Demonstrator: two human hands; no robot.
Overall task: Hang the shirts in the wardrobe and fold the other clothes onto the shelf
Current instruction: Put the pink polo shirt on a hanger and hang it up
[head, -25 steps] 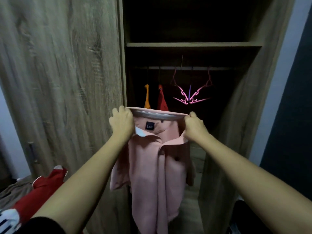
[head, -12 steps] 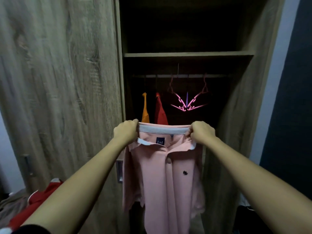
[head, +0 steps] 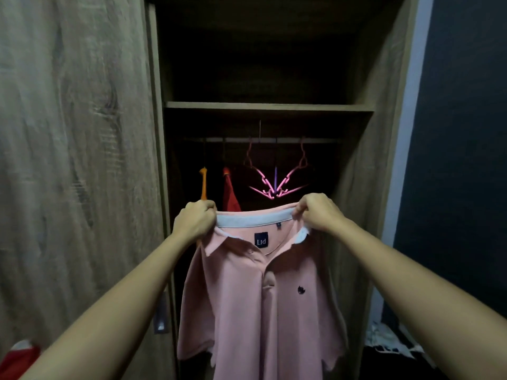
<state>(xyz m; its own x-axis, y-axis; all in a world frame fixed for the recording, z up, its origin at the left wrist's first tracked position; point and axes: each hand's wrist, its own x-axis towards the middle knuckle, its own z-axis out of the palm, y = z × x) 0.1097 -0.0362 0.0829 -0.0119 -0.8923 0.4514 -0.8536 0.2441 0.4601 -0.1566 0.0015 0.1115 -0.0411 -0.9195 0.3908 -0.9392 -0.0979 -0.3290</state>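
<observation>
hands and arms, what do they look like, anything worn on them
Both bare: left hand and right hand show no gloves, rings or watch. Left forearm and right forearm are uncovered to the frame edge, no sleeve in view.

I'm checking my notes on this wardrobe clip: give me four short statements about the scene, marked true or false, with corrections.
1. Both the left hand and the right hand grip the pink polo shirt at its collar. True.
2. The pink polo shirt hangs from the rail. False: the hands hold it up in front of the wardrobe.
3. Empty pink hangers hang on the rail. True.
4. The red garment hangs right of the pink hangers. False: it hangs to their left, beside an orange garment.
</observation>
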